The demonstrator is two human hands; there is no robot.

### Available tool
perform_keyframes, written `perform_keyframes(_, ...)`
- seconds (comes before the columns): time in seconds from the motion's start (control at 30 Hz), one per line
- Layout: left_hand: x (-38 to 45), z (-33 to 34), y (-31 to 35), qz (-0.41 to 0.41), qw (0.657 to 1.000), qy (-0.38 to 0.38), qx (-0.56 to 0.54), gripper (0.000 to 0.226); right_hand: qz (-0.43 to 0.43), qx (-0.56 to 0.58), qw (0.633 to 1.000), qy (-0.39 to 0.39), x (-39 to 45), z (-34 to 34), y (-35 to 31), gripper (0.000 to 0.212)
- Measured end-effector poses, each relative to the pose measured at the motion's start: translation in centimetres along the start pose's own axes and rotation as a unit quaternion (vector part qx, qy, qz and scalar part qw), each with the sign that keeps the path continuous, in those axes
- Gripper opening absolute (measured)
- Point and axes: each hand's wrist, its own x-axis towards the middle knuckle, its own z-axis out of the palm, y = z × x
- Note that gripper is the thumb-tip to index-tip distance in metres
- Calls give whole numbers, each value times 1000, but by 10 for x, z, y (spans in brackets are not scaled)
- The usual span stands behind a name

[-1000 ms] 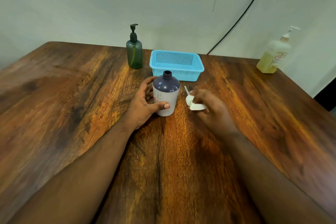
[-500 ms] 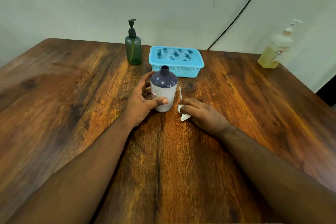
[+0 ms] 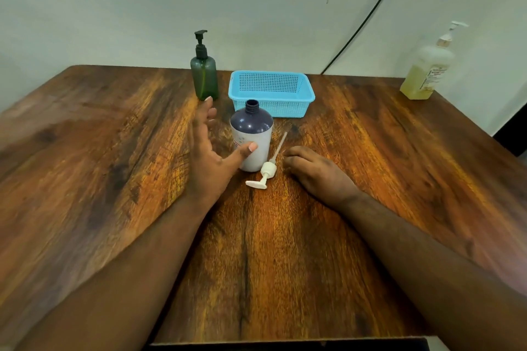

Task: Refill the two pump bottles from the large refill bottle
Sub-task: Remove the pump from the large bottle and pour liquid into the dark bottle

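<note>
Left hand [image 3: 209, 155] is spread beside the uncapped purple-topped bottle [image 3: 252, 138] (thumb at its label). Right hand [image 3: 316, 172] is loosely curled, empty; the white pump [image 3: 265, 172] is laid between.

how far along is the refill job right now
Done: the purple bottle stands open, its white pump head lying on the table beside it. In hand: nothing; the left hand is open by the bottle, the right hand rests near the pump. Left: the green pump bottle remains capped, and the large refill bottle sits untouched at the far corner.
</note>
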Motion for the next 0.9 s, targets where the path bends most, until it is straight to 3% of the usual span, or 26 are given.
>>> perform_keyframes(0.1,-7,5,17,130,988,35,80,62,23,21,1000,2,-3,-3,0,29)
perform_keyframes(0.2,-13,20,32,221,965,-47,131,33,33,21,999,6,-6,-5,2,26)
perform_keyframes(0.3,-18,33,35,273,945,-80,158,21,50,31,998,3,-8,-2,6,26)
perform_keyframes(0.67,-23,43,31,272,945,-129,125,13,114,48,991,-45,-7,-4,5,38)
perform_keyframes(0.9,-22,55,36,253,947,-137,142,13,167,38,982,-77,-3,-2,7,35)
